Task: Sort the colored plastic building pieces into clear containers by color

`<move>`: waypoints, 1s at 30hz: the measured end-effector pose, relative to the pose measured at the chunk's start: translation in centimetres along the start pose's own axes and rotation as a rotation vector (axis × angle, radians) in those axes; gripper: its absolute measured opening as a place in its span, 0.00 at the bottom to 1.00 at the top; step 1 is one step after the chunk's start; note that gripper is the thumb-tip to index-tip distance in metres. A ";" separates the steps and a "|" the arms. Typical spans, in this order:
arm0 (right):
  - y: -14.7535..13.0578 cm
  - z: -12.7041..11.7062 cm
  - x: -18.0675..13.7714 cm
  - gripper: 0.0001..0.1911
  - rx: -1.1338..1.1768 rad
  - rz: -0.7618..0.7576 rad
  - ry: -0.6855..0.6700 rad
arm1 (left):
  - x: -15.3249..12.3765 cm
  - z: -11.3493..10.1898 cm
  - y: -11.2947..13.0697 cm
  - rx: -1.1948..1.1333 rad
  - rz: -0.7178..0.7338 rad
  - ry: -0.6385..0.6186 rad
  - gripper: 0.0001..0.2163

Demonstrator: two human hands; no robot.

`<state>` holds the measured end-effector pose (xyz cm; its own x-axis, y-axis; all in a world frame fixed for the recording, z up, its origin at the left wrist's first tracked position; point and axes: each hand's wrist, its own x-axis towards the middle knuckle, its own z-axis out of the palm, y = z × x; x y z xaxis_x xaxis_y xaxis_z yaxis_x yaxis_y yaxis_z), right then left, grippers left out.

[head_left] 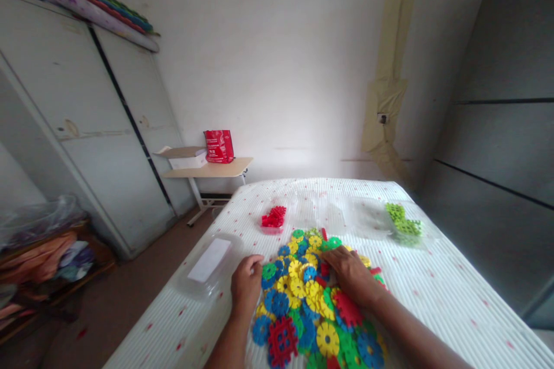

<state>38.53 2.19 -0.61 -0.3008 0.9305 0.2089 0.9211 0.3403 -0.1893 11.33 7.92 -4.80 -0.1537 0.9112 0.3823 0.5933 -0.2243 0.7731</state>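
Note:
A heap of flat plastic snowflake pieces (309, 305) in yellow, blue, green and red lies on the white striped table cover (441, 282). My left hand (245, 285) rests at the heap's left edge with fingers curled, touching a green piece. My right hand (350, 271) lies on top of the heap near its far side, fingers bent down among the pieces; what they grip is hidden. Red pieces (273, 217) fill a clear tray at the back. Green pieces (402, 220) sit in a clear tray at the back right.
An empty clear tray with a white label (210, 262) lies left of the heap. A small side table (208, 170) with a red bag (219, 146) and a box stands by the wall. White cupboards are at left, clothes at lower left.

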 end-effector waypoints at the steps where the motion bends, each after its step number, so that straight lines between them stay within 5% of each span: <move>1: 0.1 0.1 0.0 0.17 -0.001 0.023 0.009 | 0.0 0.0 0.0 0.003 0.000 -0.002 0.12; 13: 0.7 -0.4 -0.2 0.22 -0.065 0.230 -0.026 | 0.0 0.0 0.0 0.016 -0.001 -0.008 0.12; 22: 1.1 -0.2 -0.1 0.16 -0.013 0.263 -0.025 | 0.0 -0.1 0.1 -0.008 -0.006 -0.005 0.12; 30: 1.2 0.1 -0.2 0.24 0.020 0.259 0.023 | -0.2 -0.1 0.3 -0.056 -0.023 -0.017 0.12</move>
<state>39.67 2.46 -1.00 -0.0500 0.9837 0.1727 0.9616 0.0942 -0.2578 11.43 7.66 -4.58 -0.1535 0.9220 0.3555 0.5442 -0.2214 0.8092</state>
